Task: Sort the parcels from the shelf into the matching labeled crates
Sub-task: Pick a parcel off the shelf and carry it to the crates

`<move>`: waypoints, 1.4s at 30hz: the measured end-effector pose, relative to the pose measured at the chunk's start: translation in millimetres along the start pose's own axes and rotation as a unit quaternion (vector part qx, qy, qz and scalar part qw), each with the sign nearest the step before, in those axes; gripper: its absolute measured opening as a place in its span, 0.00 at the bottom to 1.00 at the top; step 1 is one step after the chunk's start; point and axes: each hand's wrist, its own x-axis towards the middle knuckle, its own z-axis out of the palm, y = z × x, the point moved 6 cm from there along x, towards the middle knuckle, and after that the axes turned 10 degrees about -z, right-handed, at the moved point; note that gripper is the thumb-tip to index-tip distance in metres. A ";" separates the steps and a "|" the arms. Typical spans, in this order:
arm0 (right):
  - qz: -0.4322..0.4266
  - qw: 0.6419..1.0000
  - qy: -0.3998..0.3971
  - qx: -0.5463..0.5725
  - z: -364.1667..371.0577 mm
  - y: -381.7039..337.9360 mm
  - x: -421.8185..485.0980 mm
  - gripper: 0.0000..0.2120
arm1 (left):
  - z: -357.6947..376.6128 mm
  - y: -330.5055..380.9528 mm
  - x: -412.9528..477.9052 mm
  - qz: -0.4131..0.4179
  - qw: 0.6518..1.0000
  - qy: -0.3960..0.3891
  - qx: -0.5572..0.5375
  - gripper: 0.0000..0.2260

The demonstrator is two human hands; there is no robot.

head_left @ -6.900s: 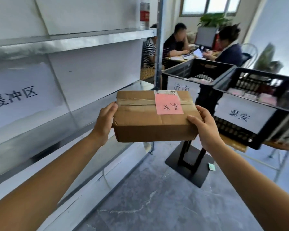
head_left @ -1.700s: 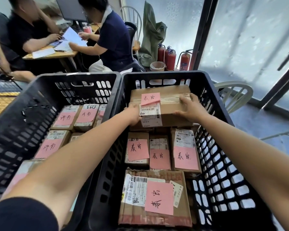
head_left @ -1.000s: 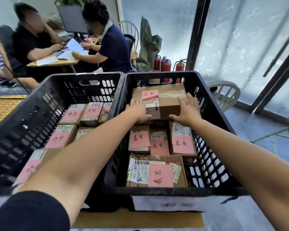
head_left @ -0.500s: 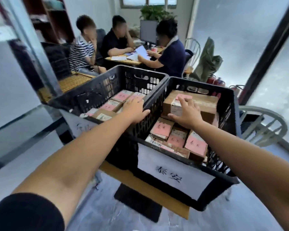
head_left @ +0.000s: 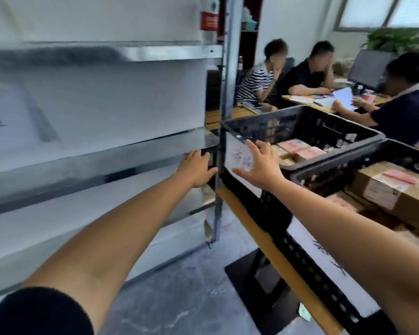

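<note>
Both empty, the loosely curled left hand (head_left: 196,169) and spread-fingered right hand (head_left: 259,165) hovered at the grey metal shelf (head_left: 107,160), brown pink-labelled cardboard parcels (head_left: 397,189) lying right of them in black plastic crates (head_left: 336,124); the next label wanted reading before lifting.

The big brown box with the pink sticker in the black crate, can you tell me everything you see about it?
The brown box looks like cardboard and is closed. A pink note is stuck on its top, next to a white printed label; the writing is too blurred to read. The box rests on other parcels inside the nearer black crate, at the picture's right side, and its far end runs out of view. No hand touches it; the right hand is spread open off to its left.
</note>
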 end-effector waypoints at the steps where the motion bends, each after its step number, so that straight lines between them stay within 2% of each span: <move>1: -0.017 1.000 -0.011 0.003 9.5 -19.0 6.7 0.42 | -3.5 -22.0 -5.6 -0.017 1.000 0.007 0.002 0.26; 10: -0.148 0.984 -0.061 0.075 105.8 -230.3 58.7 0.40 | -16.4 -257.4 -91.7 -0.179 0.984 0.000 0.026 0.28; 15: -0.195 0.964 -0.106 0.148 169.8 -365.6 65.3 0.40 | -30.4 -388.5 -153.8 -0.266 0.963 -0.004 0.042 0.27; 22: -0.266 0.935 -0.142 0.185 240.5 -531.6 59.7 0.38 | -36.2 -536.7 -243.6 -0.371 0.928 0.001 0.035 0.27; 27: -0.306 0.913 -0.184 0.199 279.0 -619.1 58.6 0.39 | -34.2 -617.2 -290.2 -0.440 0.898 0.004 0.010 0.27; 32: -0.331 0.889 -0.225 0.222 323.1 -680.8 68.0 0.37 | -12.4 -676.6 -313.1 -0.497 0.867 -0.030 -0.020 0.28; 42: -0.372 0.854 -0.288 0.223 402.4 -826.8 160.0 0.36 | -28.9 -813.8 -275.6 -0.552 0.832 -0.021 -0.041 0.27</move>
